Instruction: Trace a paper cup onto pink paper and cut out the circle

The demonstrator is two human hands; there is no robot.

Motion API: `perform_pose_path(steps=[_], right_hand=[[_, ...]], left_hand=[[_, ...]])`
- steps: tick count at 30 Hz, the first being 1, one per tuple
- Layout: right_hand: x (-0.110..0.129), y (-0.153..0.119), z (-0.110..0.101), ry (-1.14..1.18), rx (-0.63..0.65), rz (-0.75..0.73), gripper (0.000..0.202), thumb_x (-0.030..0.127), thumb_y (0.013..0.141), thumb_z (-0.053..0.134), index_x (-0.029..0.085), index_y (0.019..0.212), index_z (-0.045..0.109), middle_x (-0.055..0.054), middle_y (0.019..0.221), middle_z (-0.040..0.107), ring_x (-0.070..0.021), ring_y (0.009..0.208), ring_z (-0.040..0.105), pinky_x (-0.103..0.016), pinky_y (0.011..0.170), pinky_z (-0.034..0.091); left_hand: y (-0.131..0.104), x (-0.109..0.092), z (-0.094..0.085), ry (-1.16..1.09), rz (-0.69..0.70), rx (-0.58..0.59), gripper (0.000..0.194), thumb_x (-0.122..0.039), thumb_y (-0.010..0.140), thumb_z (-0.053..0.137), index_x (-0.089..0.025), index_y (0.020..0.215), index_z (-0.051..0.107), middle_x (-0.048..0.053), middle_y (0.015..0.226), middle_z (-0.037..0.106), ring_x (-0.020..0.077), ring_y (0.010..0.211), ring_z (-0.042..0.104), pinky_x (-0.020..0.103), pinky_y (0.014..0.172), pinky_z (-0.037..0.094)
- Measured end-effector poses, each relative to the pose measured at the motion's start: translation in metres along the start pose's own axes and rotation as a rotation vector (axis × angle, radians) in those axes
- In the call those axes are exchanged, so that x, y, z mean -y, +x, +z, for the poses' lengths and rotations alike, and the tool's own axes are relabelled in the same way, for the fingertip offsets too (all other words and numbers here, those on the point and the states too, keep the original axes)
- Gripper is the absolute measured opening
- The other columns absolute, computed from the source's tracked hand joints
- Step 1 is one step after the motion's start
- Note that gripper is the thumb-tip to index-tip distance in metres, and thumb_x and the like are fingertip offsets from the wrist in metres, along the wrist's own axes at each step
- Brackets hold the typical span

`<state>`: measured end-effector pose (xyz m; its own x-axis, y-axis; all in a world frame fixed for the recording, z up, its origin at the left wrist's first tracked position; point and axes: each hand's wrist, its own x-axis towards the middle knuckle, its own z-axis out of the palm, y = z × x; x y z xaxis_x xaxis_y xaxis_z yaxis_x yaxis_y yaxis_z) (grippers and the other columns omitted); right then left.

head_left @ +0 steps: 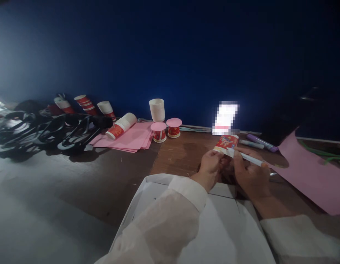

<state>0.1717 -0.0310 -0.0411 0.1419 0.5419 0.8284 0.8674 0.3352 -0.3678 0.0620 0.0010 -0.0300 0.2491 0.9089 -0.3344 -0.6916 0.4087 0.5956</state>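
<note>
Over the near part of the table, my left hand [209, 167] is closed around the lower end of a red and white paper cup [227, 141]. The cup lies tilted, with a printed figure on its red side. My right hand [251, 176] is closed on a slim white pen-like stick [251, 158], whose front end is at the cup's side. Whether its tip touches the cup, I cannot tell. Both hands are close together, and the palms are hidden. Beneath my sleeves lies a white board or box lid [225, 227].
Two red cups [160, 136] topped with pink paper discs [174, 123] stand near stacked white cups [157, 110]. Pink sheets [125, 141] lie left under a stack of cups [121, 125]. Right are a purple marker [262, 142], cut pink paper [315, 172] and a bright blurred screen [225, 118].
</note>
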Motion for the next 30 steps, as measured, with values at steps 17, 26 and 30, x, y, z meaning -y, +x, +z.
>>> perform_pose_path(steps=[17, 26, 30], right_hand=[[0.0065, 0.0018, -0.0031, -0.071, -0.064, -0.085, 0.02, 0.029, 0.098, 0.058, 0.018, 0.091, 0.073, -0.011, 0.086, 0.078, -0.0242, 0.079, 0.074, -0.037, 0.077, 0.058], [0.0028, 0.001, -0.0017, -0.068, -0.042, -0.1, 0.018, 0.027, 0.097, 0.059, 0.017, 0.093, 0.073, -0.012, 0.088, 0.078, -0.0255, 0.082, 0.074, -0.039, 0.079, 0.058], [0.0064, 0.0008, -0.0021, -0.047, -0.053, -0.082, 0.018, 0.027, 0.097, 0.059, 0.017, 0.094, 0.073, -0.012, 0.089, 0.078, -0.0261, 0.083, 0.074, -0.039, 0.08, 0.058]], left_hand=[[0.0021, -0.0014, -0.0005, -0.05, -0.027, 0.02, 0.019, -0.001, 0.08, 0.06, -0.016, 0.07, 0.057, 0.002, 0.066, 0.063, 0.0105, 0.061, 0.062, 0.025, 0.077, 0.054], [-0.0013, -0.0005, 0.0009, 0.01, -0.005, 0.0, 0.024, -0.004, 0.08, 0.066, -0.018, 0.065, 0.053, -0.001, 0.061, 0.059, 0.0091, 0.057, 0.059, 0.022, 0.069, 0.052], [-0.0002, 0.0004, -0.0007, -0.001, -0.004, 0.035, 0.021, -0.005, 0.079, 0.065, -0.018, 0.067, 0.054, 0.0, 0.063, 0.061, 0.0098, 0.059, 0.06, 0.023, 0.073, 0.053]])
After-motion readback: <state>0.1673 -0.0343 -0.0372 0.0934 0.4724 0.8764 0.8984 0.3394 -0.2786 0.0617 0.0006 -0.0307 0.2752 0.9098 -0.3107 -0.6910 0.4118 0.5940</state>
